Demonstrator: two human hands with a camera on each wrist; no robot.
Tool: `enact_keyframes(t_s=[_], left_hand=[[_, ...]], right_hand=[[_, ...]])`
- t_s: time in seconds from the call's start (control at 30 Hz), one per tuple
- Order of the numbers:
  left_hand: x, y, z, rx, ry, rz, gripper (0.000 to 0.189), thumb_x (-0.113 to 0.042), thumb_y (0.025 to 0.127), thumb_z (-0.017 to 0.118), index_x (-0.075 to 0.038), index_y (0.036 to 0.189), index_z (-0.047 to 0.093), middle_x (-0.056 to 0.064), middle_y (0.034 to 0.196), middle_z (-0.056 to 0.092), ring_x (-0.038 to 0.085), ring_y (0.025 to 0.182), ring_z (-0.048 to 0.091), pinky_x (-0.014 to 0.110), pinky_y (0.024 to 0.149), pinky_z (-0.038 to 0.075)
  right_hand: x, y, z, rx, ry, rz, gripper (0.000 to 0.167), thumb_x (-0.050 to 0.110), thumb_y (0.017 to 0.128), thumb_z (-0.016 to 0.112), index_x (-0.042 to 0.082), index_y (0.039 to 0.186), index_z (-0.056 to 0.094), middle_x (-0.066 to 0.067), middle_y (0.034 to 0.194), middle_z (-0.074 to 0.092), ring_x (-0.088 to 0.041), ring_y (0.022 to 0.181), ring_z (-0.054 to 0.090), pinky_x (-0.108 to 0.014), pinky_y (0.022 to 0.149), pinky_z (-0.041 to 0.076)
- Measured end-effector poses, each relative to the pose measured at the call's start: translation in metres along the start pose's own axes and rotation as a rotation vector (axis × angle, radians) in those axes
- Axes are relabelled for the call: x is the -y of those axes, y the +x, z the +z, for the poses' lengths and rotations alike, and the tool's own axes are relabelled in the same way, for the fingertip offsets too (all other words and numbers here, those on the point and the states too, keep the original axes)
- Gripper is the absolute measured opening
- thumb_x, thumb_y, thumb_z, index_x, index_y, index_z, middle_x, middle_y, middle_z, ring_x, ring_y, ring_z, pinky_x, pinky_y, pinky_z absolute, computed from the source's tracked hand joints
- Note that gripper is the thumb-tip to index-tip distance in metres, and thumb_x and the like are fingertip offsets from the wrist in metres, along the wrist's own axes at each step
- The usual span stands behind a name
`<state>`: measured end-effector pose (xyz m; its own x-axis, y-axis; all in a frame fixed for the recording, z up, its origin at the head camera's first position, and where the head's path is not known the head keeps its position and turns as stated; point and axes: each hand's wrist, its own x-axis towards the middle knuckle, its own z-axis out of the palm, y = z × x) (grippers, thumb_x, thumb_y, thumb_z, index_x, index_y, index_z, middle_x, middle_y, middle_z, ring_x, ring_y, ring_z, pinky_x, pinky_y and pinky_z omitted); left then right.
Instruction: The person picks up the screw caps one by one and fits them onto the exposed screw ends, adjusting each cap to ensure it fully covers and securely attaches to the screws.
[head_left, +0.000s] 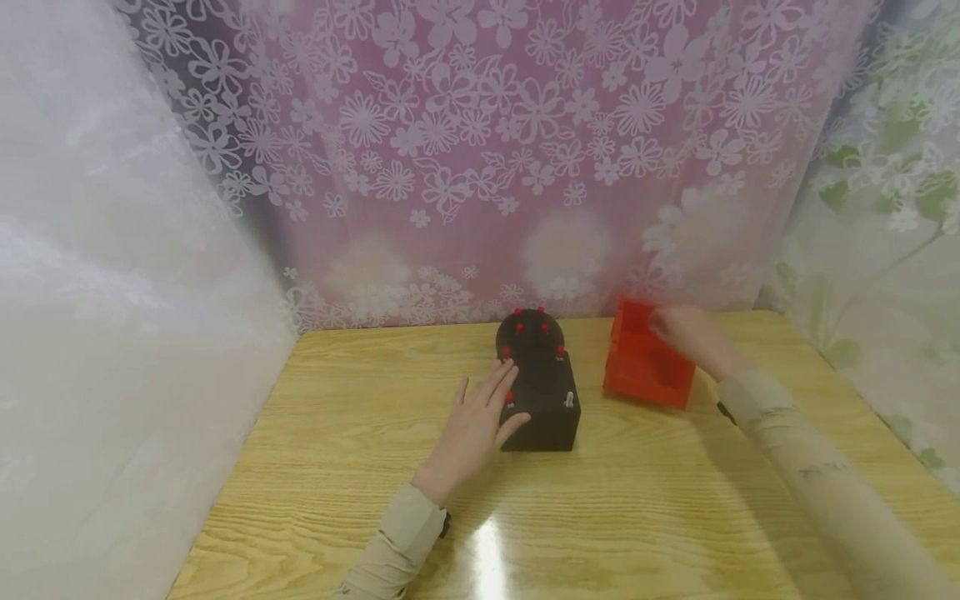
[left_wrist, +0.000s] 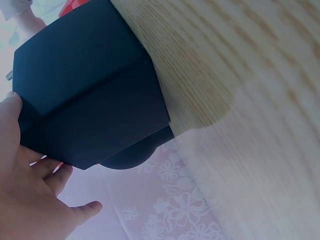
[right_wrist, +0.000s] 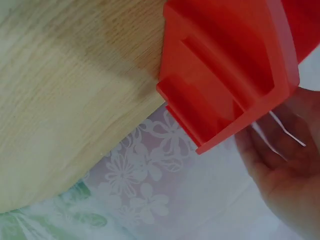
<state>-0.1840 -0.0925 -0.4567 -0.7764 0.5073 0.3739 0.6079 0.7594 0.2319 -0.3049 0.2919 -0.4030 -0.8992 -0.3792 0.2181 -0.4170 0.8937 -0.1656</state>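
A black box (head_left: 540, 421) with a round black disc (head_left: 529, 333) at its back stands mid-table. Small red knobs (head_left: 519, 328) sit on the disc and the box top, and a small silvery piece (head_left: 569, 399) stands near the front right corner. My left hand (head_left: 468, 425) lies along the left side of the box, fingers extended over its top by a red knob. To the right is an open red bin (head_left: 648, 371). My right hand (head_left: 686, 333) reaches into its back part; the bin wall hides the fingertips in the right wrist view, so I cannot tell what they hold.
The wooden table (head_left: 360, 417) ends at the back against a pink flowered curtain (head_left: 450, 167). Pale sheeting (head_left: 135, 292) hangs along the left, and a leaf-patterned curtain (head_left: 862, 250) borders the right side.
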Motion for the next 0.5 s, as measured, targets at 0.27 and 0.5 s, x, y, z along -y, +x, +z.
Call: enact_keyframes(t_s=[0.27,0.5], left_hand=[[0.001,0.002,0.000,-0.003,0.028,0.009,0.074,-0.054,0.105,0.041,-0.007,0.161,0.026,0.004,0.168,0.023,0.023,0.155,0.020,0.061,0.122,0.018],[0.000,0.002,0.000,-0.006,0.037,0.012,0.074,-0.053,0.106,0.041,-0.007,0.161,0.026,0.005,0.167,0.024,0.024,0.154,0.022,0.061,0.121,0.018]], right_hand=[[-0.004,0.004,0.022,0.067,-0.186,-0.065,0.016,-0.012,0.084,0.054,-0.001,0.074,0.057,-0.012,0.064,0.057,-0.029,0.060,0.060,-0.045,0.057,0.053],[0.001,0.001,0.036,0.003,-0.356,-0.134,0.019,-0.015,0.078,0.057,-0.001,0.066,0.060,-0.018,0.063,0.062,-0.036,0.062,0.063,-0.049,0.061,0.057]])
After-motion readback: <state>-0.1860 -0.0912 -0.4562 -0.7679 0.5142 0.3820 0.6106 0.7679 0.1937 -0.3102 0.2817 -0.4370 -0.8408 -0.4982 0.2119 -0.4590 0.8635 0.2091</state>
